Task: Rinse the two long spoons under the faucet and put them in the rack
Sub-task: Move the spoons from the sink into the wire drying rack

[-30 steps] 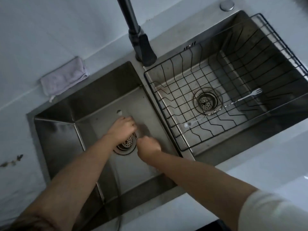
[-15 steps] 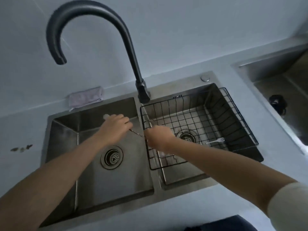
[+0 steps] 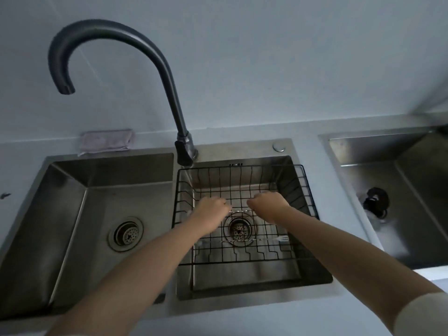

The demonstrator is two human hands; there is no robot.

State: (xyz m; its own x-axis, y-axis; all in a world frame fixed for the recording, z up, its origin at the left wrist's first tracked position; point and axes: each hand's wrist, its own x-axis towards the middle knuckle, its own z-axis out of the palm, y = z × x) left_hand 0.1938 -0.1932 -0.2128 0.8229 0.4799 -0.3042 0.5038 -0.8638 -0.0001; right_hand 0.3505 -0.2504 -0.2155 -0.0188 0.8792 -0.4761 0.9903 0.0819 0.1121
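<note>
Held spoon (image 3: 242, 211) runs L-R over rack (image 3: 242, 167), btwn left hand (image 3: 210, 209) & right hand (image 3: 268, 205); both hands' fingers curled, pinching its ends. Neither nearer; rack floor's directly below.

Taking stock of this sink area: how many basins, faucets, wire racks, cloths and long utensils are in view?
Basins: 3
Faucets: 1
Wire racks: 1
Cloths: 1
Long utensils: 2
Total: 8

Single head-worn view, close, forward and steeply down over the double sink (image 3: 97, 214) and rack (image 3: 242, 178)
</note>
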